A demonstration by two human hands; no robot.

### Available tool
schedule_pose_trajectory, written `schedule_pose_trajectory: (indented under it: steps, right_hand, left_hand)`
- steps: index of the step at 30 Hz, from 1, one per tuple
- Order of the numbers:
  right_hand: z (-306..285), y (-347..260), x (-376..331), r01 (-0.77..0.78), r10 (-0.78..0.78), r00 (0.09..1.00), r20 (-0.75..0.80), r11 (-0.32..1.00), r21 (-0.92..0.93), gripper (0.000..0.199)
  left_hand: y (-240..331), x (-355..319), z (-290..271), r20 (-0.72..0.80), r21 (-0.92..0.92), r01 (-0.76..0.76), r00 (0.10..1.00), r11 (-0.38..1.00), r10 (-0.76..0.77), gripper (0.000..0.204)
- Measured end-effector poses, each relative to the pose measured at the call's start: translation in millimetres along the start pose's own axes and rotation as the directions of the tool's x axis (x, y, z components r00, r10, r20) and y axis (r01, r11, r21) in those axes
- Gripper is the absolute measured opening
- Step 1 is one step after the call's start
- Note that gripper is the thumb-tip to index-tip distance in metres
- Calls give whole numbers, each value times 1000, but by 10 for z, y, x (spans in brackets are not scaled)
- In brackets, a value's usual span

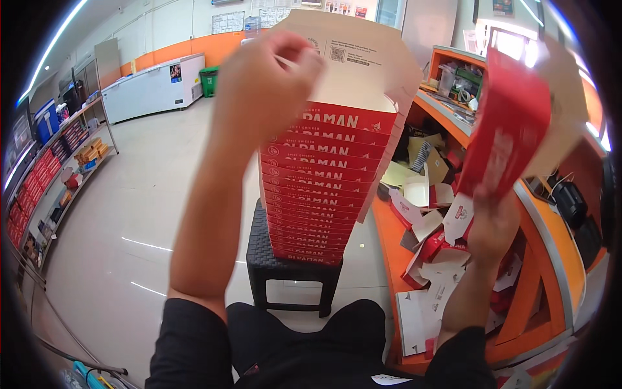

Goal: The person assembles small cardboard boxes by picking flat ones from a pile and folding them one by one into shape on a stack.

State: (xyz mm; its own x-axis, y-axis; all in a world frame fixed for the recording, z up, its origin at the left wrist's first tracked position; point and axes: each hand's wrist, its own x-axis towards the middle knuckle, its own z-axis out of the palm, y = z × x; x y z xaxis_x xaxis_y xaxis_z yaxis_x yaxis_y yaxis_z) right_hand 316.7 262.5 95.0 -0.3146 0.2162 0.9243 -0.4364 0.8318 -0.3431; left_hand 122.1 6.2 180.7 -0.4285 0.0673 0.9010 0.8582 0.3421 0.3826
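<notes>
A tall stack of nested red cardboard food boxes (324,188) rises in front of me, with the cream inside of the top box's raised lid (363,65) facing me. My left hand (269,81) is lifted in front of the lid's left side. Its fingers are curled together and blurred, and I cannot make out what they hold, if anything. Off to the right, my right hand (494,223) grips a red food box (508,123) by its lower end. That box is tilted, with its cream flap spread out on the right.
A black plastic stool (259,249) bears the stack. Loose red and white boxes (444,259) lie heaped on an orange shelf (395,285) below the counter at right. Shelves (58,175) line the left. A white chest freezer (152,84) and green bin (208,81) stand behind.
</notes>
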Motion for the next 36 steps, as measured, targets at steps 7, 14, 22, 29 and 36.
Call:
schedule_pose_trajectory:
  steps: [7,14,22,29,36]
  right_hand:
    - [572,-603,1187,136,-179,926,333,980,147,31]
    - [968,-303,1652,99,-152,524,838,988,117,38]
    - [1088,-428,1788,46,102,325,940,991,-124,33]
    - [1214,-646,2117,504,237,203,950,807,-309,40]
    - [1618,-1461,1701,629,-132,362,923,765,-137,43]
  left_hand:
    - [-624,500,-290,545,292,370,693,882,-472,26]
    - [-581,354,-292,498,133,493,717,860,-488,32]
    - [-812,280,-218,491,-55,558,737,828,-464,47]
    - [-767,287,-231,533,-114,575,724,810,-439,44]
    - [-833,292,-254,583,-190,585,713,789,-389,42]
